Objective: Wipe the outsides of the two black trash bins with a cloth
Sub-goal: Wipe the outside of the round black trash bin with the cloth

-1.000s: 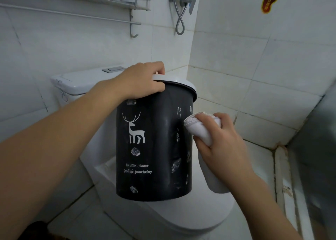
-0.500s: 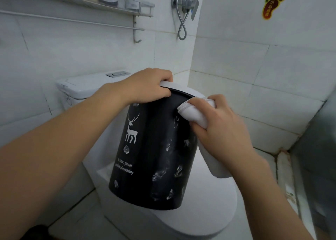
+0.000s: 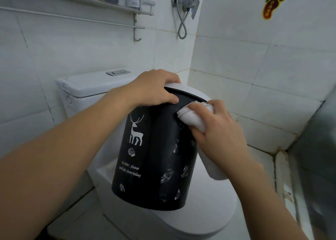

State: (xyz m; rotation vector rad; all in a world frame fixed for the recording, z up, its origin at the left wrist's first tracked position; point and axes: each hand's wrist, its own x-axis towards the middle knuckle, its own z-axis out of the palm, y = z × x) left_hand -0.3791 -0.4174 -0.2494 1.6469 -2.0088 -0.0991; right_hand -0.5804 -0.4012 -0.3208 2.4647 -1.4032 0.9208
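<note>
Black plastic bin [image 3: 154,157] sits tilted over the closed toilet lid [image 3: 209,212], base edge apparently on it. Left hand [image 3: 154,90] grips the white rim ring [image 3: 190,91], fingers curled over the top. Right hand [image 3: 218,130] clutches the white cloth [image 3: 192,117], pressed on the wall just under the rim. Judging: light, stiff, glossy, likely slick; the rim is the best hold. Only one bin in view.

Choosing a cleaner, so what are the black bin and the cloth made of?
Black bin: likely moulded plastic with a smooth, faintly glossy wall, printed deer and white rim. Cloth: soft white woven fabric with a stitched hem, bunched in the right hand.
</note>
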